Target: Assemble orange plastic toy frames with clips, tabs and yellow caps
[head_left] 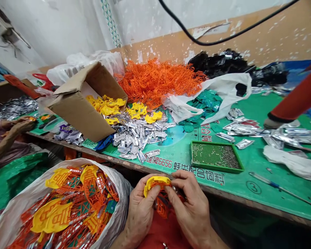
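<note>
Between my two hands, just in front of the table's edge, is a curved yellow plastic piece [158, 180]. An orange lattice plastic part [161, 206] hangs beneath it. My left hand [142, 207] grips the yellow piece from the left, thumb pressed on its underside. From the right, my right hand [190, 200] closes its thumb and fingers at the other end of the piece. What the right fingertips pinch there is partly hidden. A large white sack [124, 193] stands to the left of my hands, filled with orange lattice parts and yellow pieces [53, 216].
A tipped cardboard box [80, 110] spills yellow pieces beside silver packets [137, 136]. Orange lattice parts [158, 81] are heaped behind. A green tray [215, 169] of small metal parts and a screwdriver [269, 182] lie at right. An orange-red tool [298, 97] hangs there. Another person's hands [22, 125] work at left.
</note>
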The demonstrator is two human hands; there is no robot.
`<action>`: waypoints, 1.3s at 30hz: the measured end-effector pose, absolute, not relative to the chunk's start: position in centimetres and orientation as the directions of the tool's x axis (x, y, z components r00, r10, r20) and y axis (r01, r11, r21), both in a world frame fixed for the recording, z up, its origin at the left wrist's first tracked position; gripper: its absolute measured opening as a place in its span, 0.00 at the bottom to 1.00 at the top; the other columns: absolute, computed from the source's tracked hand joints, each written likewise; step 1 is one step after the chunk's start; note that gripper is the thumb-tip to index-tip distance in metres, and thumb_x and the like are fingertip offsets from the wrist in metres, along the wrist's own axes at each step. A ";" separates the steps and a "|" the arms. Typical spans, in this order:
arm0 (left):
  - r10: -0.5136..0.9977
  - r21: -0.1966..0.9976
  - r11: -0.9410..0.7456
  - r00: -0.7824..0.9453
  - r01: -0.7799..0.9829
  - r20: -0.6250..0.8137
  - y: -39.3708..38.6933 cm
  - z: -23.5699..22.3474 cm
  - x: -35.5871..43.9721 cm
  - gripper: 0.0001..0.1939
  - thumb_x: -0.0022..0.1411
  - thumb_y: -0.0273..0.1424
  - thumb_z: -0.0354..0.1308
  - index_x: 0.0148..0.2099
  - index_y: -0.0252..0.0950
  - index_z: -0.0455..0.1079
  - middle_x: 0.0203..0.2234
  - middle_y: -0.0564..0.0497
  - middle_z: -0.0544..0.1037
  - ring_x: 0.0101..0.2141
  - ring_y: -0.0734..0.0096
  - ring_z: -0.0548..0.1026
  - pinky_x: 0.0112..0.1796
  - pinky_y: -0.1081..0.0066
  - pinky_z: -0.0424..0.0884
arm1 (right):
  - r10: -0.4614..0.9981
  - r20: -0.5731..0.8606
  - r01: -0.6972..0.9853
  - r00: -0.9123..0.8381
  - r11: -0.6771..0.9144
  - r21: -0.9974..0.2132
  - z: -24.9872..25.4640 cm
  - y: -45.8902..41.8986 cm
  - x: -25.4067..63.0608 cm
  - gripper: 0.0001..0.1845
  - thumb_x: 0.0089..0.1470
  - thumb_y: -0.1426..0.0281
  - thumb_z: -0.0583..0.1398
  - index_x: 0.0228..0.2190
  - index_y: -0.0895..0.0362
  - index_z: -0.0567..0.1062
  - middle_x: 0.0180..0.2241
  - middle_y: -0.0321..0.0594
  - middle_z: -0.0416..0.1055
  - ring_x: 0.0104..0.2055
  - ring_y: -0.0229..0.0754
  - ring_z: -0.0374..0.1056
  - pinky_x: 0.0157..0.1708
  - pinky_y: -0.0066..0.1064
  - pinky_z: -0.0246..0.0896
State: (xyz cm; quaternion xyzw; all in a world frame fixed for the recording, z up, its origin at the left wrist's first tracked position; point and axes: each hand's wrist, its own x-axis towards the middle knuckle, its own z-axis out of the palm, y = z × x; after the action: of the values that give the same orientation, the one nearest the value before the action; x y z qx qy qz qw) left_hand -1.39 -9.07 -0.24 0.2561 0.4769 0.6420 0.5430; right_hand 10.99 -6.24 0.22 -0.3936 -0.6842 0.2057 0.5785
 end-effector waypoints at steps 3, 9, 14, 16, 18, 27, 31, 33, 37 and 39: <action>0.934 0.881 0.041 -0.294 -0.471 -0.201 -8.9 -0.4 -1.2 0.12 0.53 0.32 0.69 0.42 0.39 0.78 0.36 0.51 0.83 0.39 0.68 0.79 0.45 0.70 0.74 | 0.759 0.650 0.302 -0.041 0.629 -0.716 0.2 -6.1 10.9 0.08 0.54 0.82 0.58 0.33 0.59 0.73 0.37 0.42 0.69 0.40 0.36 0.70 0.39 0.23 0.69; 0.918 0.851 0.065 -0.302 -0.522 -0.255 -8.8 -0.5 -0.9 0.16 0.48 0.33 0.72 0.42 0.40 0.79 0.37 0.49 0.83 0.40 0.65 0.80 0.44 0.69 0.75 | 0.747 0.662 0.305 -0.060 0.645 -0.701 -0.1 -5.9 11.1 0.09 0.54 0.83 0.57 0.34 0.59 0.73 0.37 0.43 0.69 0.41 0.37 0.70 0.40 0.25 0.70; 0.882 0.848 0.083 -0.359 -0.523 -0.307 -8.5 -0.5 -0.6 0.19 0.44 0.35 0.74 0.40 0.38 0.78 0.36 0.49 0.84 0.38 0.65 0.80 0.43 0.70 0.75 | 0.726 0.686 0.326 -0.046 0.660 -0.677 -0.3 -5.9 10.9 0.10 0.53 0.85 0.57 0.34 0.59 0.72 0.37 0.44 0.69 0.41 0.38 0.69 0.39 0.27 0.70; 0.869 0.854 0.087 -0.381 -0.513 -0.317 -8.5 -0.4 -0.6 0.18 0.44 0.35 0.73 0.39 0.37 0.78 0.34 0.49 0.83 0.37 0.65 0.80 0.42 0.69 0.75 | 0.717 0.697 0.338 -0.036 0.665 -0.666 -0.4 -6.0 10.7 0.10 0.54 0.85 0.57 0.34 0.59 0.71 0.37 0.45 0.69 0.40 0.39 0.69 0.39 0.29 0.70; 0.863 0.861 0.087 -0.394 -0.501 -0.316 -8.5 -0.4 -0.6 0.17 0.45 0.35 0.73 0.39 0.36 0.77 0.32 0.50 0.83 0.35 0.65 0.80 0.41 0.68 0.75 | 0.714 0.700 0.345 -0.026 0.664 -0.664 -0.4 -5.9 10.5 0.10 0.54 0.84 0.56 0.34 0.59 0.71 0.37 0.45 0.69 0.40 0.39 0.69 0.39 0.29 0.70; 0.864 0.865 0.100 -0.388 -0.492 -0.321 -8.1 -0.4 -0.7 0.16 0.45 0.34 0.72 0.38 0.36 0.76 0.31 0.50 0.82 0.34 0.66 0.79 0.40 0.69 0.74 | 0.753 0.658 0.315 0.004 0.624 -0.715 -1.0 -5.7 10.5 0.09 0.54 0.84 0.57 0.32 0.59 0.72 0.37 0.43 0.69 0.41 0.37 0.68 0.41 0.25 0.68; 0.850 0.873 0.103 -0.413 -0.477 -0.326 -8.1 -0.6 -0.8 0.16 0.44 0.33 0.72 0.36 0.36 0.76 0.29 0.51 0.82 0.33 0.67 0.79 0.39 0.69 0.74 | 0.797 0.603 0.247 0.032 0.579 -0.777 -1.3 -5.6 10.5 0.08 0.53 0.82 0.58 0.30 0.58 0.73 0.35 0.41 0.70 0.39 0.36 0.70 0.38 0.24 0.68; 0.856 0.886 0.108 -0.411 -0.452 -0.314 -8.1 -0.6 -0.9 0.15 0.45 0.33 0.72 0.37 0.35 0.76 0.29 0.52 0.82 0.32 0.68 0.78 0.39 0.70 0.74 | 0.860 0.508 0.159 0.034 0.498 -0.853 -1.5 -5.5 10.4 0.07 0.53 0.80 0.60 0.28 0.57 0.72 0.32 0.39 0.71 0.35 0.36 0.70 0.34 0.24 0.68; 0.874 0.916 0.128 -0.393 -0.380 -0.285 -8.3 -0.7 -1.0 0.13 0.50 0.33 0.69 0.38 0.35 0.76 0.32 0.51 0.82 0.34 0.68 0.78 0.40 0.70 0.74 | 0.984 0.174 -0.030 -0.031 0.173 -0.984 -1.8 -5.2 10.5 0.02 0.52 0.73 0.63 0.31 0.56 0.74 0.29 0.37 0.73 0.29 0.37 0.70 0.29 0.26 0.68; 0.878 0.939 0.131 -0.403 -0.319 -0.259 -8.3 -0.9 -1.1 0.12 0.52 0.33 0.68 0.39 0.35 0.76 0.33 0.50 0.82 0.35 0.67 0.78 0.40 0.70 0.74 | 0.994 0.070 -0.081 -0.084 0.063 -0.995 -1.8 -5.0 10.7 0.04 0.51 0.69 0.63 0.32 0.56 0.76 0.29 0.38 0.74 0.30 0.38 0.70 0.30 0.28 0.68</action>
State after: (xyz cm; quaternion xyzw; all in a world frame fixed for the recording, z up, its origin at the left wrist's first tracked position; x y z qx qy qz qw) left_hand -1.08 -8.33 -0.94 0.2445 0.5713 0.6123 0.4888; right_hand 10.66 -4.99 -1.78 -0.4410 -0.5176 0.5236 0.5133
